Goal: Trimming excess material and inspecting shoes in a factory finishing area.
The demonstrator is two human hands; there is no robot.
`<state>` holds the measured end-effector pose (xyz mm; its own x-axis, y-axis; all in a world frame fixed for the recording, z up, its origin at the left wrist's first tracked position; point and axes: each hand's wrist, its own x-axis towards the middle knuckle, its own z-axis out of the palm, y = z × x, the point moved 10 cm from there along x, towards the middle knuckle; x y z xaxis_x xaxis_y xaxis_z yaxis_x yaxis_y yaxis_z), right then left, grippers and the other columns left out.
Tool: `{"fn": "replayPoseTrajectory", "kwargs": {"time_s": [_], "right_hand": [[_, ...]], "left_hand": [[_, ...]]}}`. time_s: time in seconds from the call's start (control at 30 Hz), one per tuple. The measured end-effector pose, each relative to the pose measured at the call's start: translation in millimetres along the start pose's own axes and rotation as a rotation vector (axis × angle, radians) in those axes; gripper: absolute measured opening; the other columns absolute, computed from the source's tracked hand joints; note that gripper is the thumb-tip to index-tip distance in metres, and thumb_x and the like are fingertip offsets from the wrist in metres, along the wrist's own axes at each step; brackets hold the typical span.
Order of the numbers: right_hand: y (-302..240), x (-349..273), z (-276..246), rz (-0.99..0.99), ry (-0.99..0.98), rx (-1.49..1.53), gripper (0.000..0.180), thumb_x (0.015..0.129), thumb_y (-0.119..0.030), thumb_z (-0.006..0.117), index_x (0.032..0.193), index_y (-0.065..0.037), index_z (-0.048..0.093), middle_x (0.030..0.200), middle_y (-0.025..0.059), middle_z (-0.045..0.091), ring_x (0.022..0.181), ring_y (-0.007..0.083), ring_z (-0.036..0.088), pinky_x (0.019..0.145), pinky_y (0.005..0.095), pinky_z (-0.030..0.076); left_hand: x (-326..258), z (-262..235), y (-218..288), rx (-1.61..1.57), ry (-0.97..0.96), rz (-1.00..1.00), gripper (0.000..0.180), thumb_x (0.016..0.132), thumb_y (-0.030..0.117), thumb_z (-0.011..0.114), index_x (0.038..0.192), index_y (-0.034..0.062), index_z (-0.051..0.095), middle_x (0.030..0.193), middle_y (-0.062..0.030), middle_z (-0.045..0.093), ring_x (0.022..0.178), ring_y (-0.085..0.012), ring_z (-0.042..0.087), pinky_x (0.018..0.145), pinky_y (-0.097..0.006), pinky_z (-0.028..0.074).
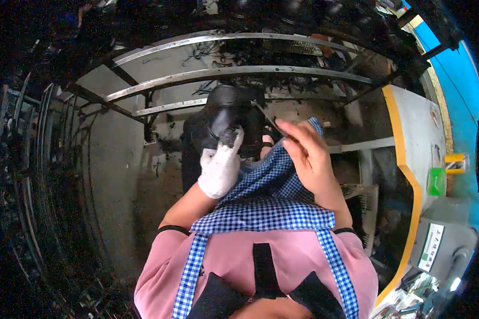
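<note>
In front of me a shiny black leather boot [226, 114] is in the grip of my left hand [221, 167]. That hand wears a white glove with dark, stained fingertips, and its fingers press on the boot's near side. My bare right hand [306, 151] is to the right of the boot, its fingers pinched on a slim, rod-like tool [263, 115]. The tool's far end reaches the boot's right edge; whether it touches cannot be made out. A blue-and-white checked apron [263, 212] hangs below both hands.
Beyond the boot runs a metal rail rack [239, 72], with dark scraps and cords beneath it. At the right stands a white table with a yellow edge [402, 154], bearing a green container [437, 182] and a grey machine [447, 228]. Dark racks [32, 175] line the left.
</note>
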<state>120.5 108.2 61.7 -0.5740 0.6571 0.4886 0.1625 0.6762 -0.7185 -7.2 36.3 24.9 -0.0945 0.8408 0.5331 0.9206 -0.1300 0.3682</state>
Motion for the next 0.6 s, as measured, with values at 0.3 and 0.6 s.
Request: {"fn": "replayPoseTrajectory", "kwargs": {"time_s": [0.3, 0.6], "right_hand": [[-17, -1, 3, 0.039, -0.022, -0.059, 0.034, 0.08, 0.001, 0.058, 0.112, -0.009, 0.06, 0.078, 0.0104, 0.053, 0.064, 0.0213, 0.055, 0.055, 0.0289, 0.045], [-22, -3, 7, 0.004, 0.02, -0.104, 0.037, 0.079, 0.001, 0.059, 0.114, -0.011, 0.059, 0.077, 0.0105, 0.053, 0.06, 0.0235, 0.055, 0.052, 0.0311, 0.046]], "left_hand": [[-37, 56, -39, 0.109, -0.386, -0.274, 0.07, 0.071, 0.014, 0.056, 0.137, 0.0125, 0.033, 0.137, -0.0209, 0.033, 0.119, -0.0326, 0.042, 0.076, -0.043, 0.042], [-42, 66, -54, -0.287, -0.118, -0.305, 0.067, 0.075, 0.009, 0.04, 0.14, 0.012, 0.025, 0.138, -0.0135, 0.033, 0.116, -0.0194, 0.042, 0.086, -0.027, 0.035]]}}
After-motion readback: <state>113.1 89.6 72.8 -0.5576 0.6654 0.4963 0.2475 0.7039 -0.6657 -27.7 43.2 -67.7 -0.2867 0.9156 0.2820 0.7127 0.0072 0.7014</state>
